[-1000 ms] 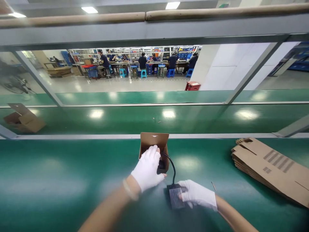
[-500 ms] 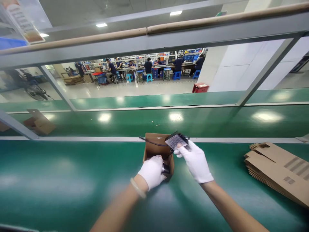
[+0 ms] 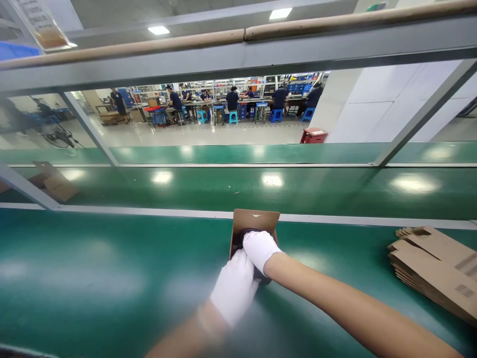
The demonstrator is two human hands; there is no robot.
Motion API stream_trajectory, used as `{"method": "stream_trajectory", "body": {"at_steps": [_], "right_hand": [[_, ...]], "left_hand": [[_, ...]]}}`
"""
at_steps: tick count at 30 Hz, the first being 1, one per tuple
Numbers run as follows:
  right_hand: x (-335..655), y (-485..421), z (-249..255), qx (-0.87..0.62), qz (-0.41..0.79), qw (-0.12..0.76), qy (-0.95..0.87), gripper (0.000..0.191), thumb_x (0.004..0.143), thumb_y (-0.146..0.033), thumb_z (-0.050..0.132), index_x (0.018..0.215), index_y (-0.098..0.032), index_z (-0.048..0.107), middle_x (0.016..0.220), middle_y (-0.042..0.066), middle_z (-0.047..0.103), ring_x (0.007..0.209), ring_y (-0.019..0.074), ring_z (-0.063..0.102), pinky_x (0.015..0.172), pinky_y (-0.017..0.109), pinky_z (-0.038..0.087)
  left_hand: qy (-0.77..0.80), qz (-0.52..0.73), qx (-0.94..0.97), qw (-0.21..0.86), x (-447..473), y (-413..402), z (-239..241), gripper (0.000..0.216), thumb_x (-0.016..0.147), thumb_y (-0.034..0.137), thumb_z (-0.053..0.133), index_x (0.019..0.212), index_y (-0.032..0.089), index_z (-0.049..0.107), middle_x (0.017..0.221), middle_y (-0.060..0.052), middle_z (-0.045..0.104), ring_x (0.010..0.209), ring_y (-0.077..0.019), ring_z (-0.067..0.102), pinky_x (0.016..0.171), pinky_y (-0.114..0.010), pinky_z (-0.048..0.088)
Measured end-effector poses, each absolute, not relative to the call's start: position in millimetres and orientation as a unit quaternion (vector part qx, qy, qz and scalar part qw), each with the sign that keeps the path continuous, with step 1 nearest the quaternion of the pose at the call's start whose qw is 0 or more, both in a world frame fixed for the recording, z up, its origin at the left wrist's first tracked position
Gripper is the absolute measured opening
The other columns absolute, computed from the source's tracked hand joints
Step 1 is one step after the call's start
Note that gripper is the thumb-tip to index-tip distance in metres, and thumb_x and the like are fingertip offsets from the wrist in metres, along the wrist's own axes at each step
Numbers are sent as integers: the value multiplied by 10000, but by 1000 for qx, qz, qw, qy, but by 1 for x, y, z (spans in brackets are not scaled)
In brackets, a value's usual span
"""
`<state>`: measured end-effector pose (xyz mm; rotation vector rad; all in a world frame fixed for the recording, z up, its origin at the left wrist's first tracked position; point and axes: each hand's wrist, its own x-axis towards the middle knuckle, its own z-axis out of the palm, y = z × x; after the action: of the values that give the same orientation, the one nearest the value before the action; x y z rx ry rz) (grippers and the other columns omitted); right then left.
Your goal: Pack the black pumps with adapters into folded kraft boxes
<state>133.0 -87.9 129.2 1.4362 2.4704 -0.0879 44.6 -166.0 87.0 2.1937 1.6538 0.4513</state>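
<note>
A small open cardboard box (image 3: 255, 219) stands on the green belt (image 3: 112, 278) in front of me, its back flap upright. My left hand (image 3: 234, 286), in a white glove, is wrapped around the box's near side. My right hand (image 3: 261, 248), also gloved, reaches into the box's opening with curled fingers on a black power adapter (image 3: 243, 233), which is mostly hidden inside. The cord no longer shows.
A stack of flat cardboard box blanks (image 3: 436, 268) lies on the belt at the right. A folded carton (image 3: 55, 186) sits on the farther belt at the left. A grey metal frame (image 3: 238, 54) crosses overhead. Several people sit at benches far behind.
My right hand lifted the adapter from the belt, carried it over the box and lowered it inside. My left hand shifted from the opening to the box's near side.
</note>
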Motion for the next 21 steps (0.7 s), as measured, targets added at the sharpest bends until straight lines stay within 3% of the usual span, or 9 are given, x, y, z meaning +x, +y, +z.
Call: {"method": "stream_trajectory", "body": {"at_steps": [3, 5, 9, 11, 15, 18, 21], "right_hand": [[147, -96, 126, 486, -20, 143, 862, 309, 752, -129, 578, 1057, -78, 574, 962, 210, 649, 832, 291, 671, 702, 359, 523], [158, -105, 129, 468, -31, 146, 871, 330, 770, -122, 548, 1100, -106, 558, 1014, 197, 643, 829, 271, 671, 715, 344, 517], [162, -107, 142, 433, -89, 205, 874, 509, 699, -110, 607, 1199, -111, 515, 1103, 206, 626, 880, 287, 661, 763, 357, 505], [157, -97, 149, 426, -99, 240, 866, 601, 669, -106, 618, 1252, -79, 476, 1085, 220, 634, 890, 308, 659, 745, 374, 505], [147, -65, 153, 395, -126, 269, 869, 510, 664, -145, 618, 1166, -81, 550, 940, 188, 686, 816, 325, 673, 628, 364, 504], [146, -44, 150, 363, -150, 273, 878, 385, 741, -238, 565, 1114, -147, 599, 960, 160, 692, 798, 316, 676, 578, 355, 487], [158, -45, 153, 356, -146, 246, 890, 364, 793, -255, 496, 1131, -155, 589, 972, 154, 689, 793, 308, 671, 579, 354, 468]], "left_hand": [[505, 299, 802, 113, 16, -178, 79, 200, 858, 270, 506, 1025, 194, 587, 1092, -94, 654, 1032, -242, 601, 907, -405, 513], [506, 370, 773, 94, -6, -173, 67, 270, 841, 348, 553, 1064, 196, 567, 1109, -112, 642, 1066, -259, 586, 939, -435, 491], [537, 300, 754, 230, -33, -134, 38, 1009, 596, 466, 776, 1394, 125, 261, 1448, -219, 332, 1349, -374, 304, 1103, -548, 296], [475, 286, 765, 328, -34, -114, 31, 1135, 552, 439, 808, 1433, 145, 156, 1482, -198, 286, 1364, -354, 286, 1115, -508, 295], [399, 346, 756, 387, -19, -101, 36, 936, 649, 311, 734, 1415, 207, 206, 1391, -95, 454, 1252, -278, 466, 1028, -371, 428], [412, 361, 745, 380, -11, -102, 38, 798, 674, 269, 678, 1370, 211, 292, 1324, -65, 514, 1193, -280, 513, 989, -366, 452], [395, 369, 731, 417, -8, -97, 31, 853, 606, 257, 738, 1342, 180, 312, 1295, -89, 523, 1169, -279, 523, 994, -393, 453]]}}
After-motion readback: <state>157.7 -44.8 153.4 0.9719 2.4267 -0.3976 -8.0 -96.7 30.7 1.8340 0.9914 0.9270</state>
